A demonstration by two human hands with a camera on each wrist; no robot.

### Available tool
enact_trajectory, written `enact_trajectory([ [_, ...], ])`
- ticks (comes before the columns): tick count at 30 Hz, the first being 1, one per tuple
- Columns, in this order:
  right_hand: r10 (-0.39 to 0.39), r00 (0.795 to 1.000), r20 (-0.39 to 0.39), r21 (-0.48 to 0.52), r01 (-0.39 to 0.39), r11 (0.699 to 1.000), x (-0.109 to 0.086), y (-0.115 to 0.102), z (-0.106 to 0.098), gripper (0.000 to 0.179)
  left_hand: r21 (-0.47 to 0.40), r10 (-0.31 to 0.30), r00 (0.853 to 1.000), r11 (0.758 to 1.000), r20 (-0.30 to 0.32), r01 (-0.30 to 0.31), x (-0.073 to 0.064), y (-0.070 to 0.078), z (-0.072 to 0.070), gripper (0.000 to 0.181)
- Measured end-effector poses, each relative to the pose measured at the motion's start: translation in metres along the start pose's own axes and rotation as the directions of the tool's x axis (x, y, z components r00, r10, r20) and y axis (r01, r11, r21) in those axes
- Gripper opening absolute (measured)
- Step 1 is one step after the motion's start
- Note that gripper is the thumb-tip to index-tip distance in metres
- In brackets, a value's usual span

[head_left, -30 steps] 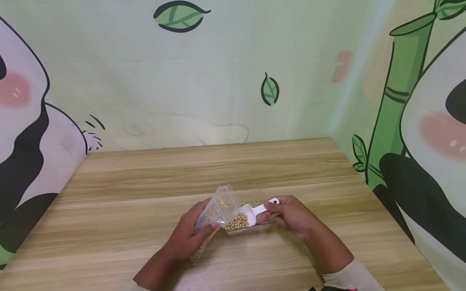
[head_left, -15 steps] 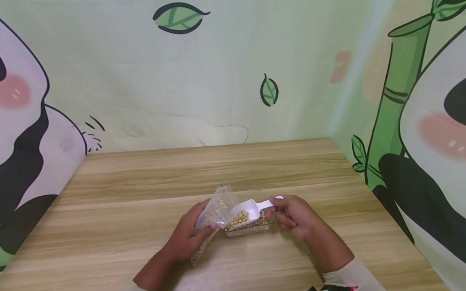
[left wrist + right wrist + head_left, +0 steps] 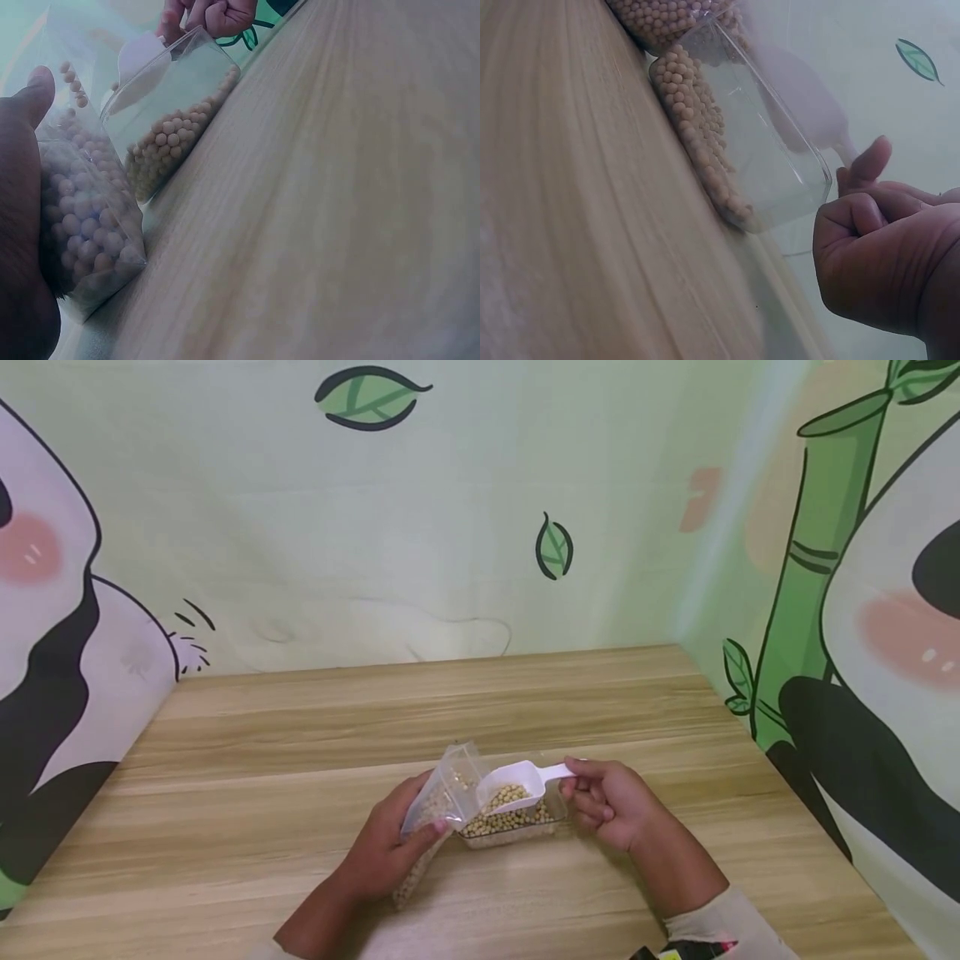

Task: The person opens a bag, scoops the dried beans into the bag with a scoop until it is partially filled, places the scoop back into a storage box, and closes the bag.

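Note:
My left hand point(image 3: 393, 839) grips a clear plastic bag point(image 3: 86, 210) partly filled with round, pale soybeans. The bag's mouth faces right, tipped toward a clear rectangular box point(image 3: 780, 169). Soybeans point(image 3: 169, 139) lie along the bottom of that box, heaped toward the bag's side. My right hand point(image 3: 611, 806) pinches the end of a white scoop's handle between thumb and finger, its other fingers curled in. The white scoop point(image 3: 528, 777) hangs over the box with some soybeans in its bowl, its front edge at the bag's mouth.
A wood-grain table point(image 3: 300, 718) carries the box and the bag's lower end. Behind it stands a pale green wall point(image 3: 450, 485) printed with leaves, and panda and bamboo pictures flank both sides.
My right hand has drawn the scoop up and tilted it, lifting it from among the soybeans in the box to above them. The left hand and bag stay in place.

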State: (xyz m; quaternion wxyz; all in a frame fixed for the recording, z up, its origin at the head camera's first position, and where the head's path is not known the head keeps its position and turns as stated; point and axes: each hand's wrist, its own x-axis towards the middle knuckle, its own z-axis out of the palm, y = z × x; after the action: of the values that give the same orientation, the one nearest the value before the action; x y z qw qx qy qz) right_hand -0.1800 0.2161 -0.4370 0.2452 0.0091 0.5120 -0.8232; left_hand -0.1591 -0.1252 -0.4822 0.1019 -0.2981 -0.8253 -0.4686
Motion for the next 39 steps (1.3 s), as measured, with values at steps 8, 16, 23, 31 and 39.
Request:
enact_trajectory([
  [8, -0.082, 0.988, -0.134, 0.037, 0.088, 0.995, -0.001, -0.005, 0.003, 0.049, -0.011, 0.000, 1.000, 1.000, -0.007, 0.000, -0.001, -0.001, 0.001, 0.058],
  [16, -0.227, 0.952, -0.204, 0.085, 0.248, 0.965, -0.005, -0.006, 0.007, 0.053, -0.016, -0.005, 1.000, 1.000, -0.001, 0.005, 0.000, -0.001, 0.001, 0.059],
  [23, -0.306, 0.939, -0.155, 0.121, 0.326, 0.938, -0.009, -0.007, 0.009, 0.058, -0.017, 0.005, 1.000, 1.000, 0.003, -0.005, 0.001, -0.002, 0.002, 0.059],
  [31, -0.409, 0.912, 0.041, -0.008, 0.410, 0.912, -0.013, -0.002, 0.017, 0.044, -0.005, 0.011, 1.000, 1.000, -0.003, -0.011, 0.000, -0.002, 0.002, 0.059],
  [39, -0.430, 0.895, 0.124, -0.164, 0.445, 0.880, -0.016, 0.003, 0.032, 0.028, -0.015, 0.003, 1.000, 1.000, -0.005, -0.004, 0.000, -0.002, 0.001, 0.059],
])
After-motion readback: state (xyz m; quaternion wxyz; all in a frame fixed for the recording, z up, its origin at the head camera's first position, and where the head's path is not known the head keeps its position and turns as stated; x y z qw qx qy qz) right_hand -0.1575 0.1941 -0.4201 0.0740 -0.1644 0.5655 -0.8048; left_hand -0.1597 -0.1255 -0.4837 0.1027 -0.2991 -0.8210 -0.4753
